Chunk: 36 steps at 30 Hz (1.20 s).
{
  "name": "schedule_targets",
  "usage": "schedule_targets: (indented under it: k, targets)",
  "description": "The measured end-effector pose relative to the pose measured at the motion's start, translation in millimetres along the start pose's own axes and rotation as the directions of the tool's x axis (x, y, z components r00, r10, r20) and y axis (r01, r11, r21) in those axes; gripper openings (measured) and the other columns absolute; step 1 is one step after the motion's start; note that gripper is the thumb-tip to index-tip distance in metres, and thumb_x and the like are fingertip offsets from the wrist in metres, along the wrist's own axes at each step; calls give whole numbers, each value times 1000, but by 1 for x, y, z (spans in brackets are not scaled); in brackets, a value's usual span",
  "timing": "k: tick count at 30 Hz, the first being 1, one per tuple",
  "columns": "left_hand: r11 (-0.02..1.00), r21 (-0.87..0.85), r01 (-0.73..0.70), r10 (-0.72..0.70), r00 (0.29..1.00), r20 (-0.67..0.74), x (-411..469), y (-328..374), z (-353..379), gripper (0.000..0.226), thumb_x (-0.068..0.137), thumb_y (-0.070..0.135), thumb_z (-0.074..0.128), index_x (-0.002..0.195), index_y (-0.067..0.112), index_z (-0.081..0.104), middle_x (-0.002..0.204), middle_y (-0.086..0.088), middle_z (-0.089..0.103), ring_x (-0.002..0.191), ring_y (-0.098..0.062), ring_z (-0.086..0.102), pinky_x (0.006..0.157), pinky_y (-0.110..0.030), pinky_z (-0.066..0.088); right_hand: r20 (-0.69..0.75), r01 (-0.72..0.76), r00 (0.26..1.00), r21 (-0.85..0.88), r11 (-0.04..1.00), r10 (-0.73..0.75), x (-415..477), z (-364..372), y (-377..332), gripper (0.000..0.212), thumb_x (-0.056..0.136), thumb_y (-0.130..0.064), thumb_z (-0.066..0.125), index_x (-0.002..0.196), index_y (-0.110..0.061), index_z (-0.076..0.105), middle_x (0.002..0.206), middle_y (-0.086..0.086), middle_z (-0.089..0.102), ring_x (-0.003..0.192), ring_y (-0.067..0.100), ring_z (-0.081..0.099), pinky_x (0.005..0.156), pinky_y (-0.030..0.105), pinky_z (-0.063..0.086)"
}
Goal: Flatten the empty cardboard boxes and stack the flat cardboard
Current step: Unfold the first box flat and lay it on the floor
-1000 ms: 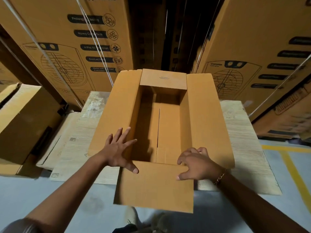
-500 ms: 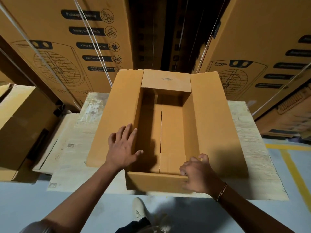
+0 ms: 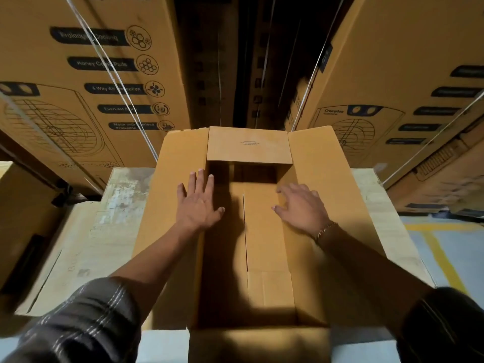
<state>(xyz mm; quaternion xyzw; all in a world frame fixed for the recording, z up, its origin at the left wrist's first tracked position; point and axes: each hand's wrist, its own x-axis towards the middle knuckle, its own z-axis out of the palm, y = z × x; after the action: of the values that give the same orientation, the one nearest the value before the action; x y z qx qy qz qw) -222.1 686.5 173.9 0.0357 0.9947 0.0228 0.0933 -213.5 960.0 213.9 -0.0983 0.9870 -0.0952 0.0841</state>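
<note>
Hands (image 3: 200, 204) now deeper; pale stack (image 3: 379, 205)

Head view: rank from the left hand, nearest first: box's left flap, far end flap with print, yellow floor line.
1. Left flap: under the left hand.
2. Far end flap: ahead, slightly right.
3. Yellow floor line: far right, on the floor.

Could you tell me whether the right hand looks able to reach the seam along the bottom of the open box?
Probably yes: the right hand is already low inside the open box, with nothing between it and the bottom seam.
</note>
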Motion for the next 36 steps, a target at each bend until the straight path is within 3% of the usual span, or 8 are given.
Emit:
schedule_targets:
  k: [3,6,9,14,19,25,32,36]
  targets:
    - [1000,5,10,-10,999,-32,10,4,4,94,95,65,44,161,20,-4,167,-12,-21,154,-34,-17,124,-58,2,98,-117,990,235,965,97,53,-2,5,52,96,-47,59,142,-24,51,143,-2,57,129,21,52,105,39,44]
    - [999,-46,15,-18,998,-64,9,1,11,92,96,63,44,162,20,-3,166,-11,-22,154,-32,-16,125,-56,3,227,-171,969,333,927,97,85,12,1,73,97,-47,58,158,-20,30,165,3,27,149,26,31,117,40,31]
    - [998,-63,19,-23,997,-78,9,1,14,91,96,56,50,162,20,0,167,-10,-20,155,-31,-14,125,-55,6,-22,-90,995,238,967,98,91,21,-3,83,96,-47,58,162,-26,13,170,0,4,153,30,16,119,49,28]
    - [997,-74,26,-34,993,-111,11,5,15,87,94,47,53,162,21,5,168,-10,-15,156,-32,-7,124,-53,15,-291,-16,956,31,999,24,137,-6,6,83,93,-46,57,161,-25,14,170,2,0,156,28,8,119,51,24]
    - [995,-89,40,-50,992,-112,10,7,15,87,93,38,56,162,21,4,168,-8,-16,156,-30,-7,124,-52,17,-169,-88,983,-101,991,71,207,-28,27,86,93,-52,55,162,-27,10,170,0,1,156,30,6,121,56,13]
    - [995,-69,68,-73,995,-67,11,7,15,96,91,34,61,162,23,-2,167,-6,-23,156,-28,-11,124,-52,16,20,-127,991,-105,986,130,243,-10,44,56,90,-57,56,138,-32,43,149,-1,45,140,30,34,114,64,17]
    - [995,-51,83,-86,995,-52,12,6,12,97,89,32,63,162,24,0,167,-5,-24,156,-28,-9,123,-53,20,38,-99,994,-113,989,104,207,-6,61,92,92,-60,54,162,-30,2,170,-5,-3,156,27,3,121,59,7]
    - [995,-62,77,-79,996,-35,11,5,9,98,90,39,65,162,24,0,167,-5,-23,156,-29,-9,123,-54,20,-13,-295,955,82,952,297,130,-1,88,86,94,-69,42,162,-28,10,170,-1,5,155,27,8,121,57,13]
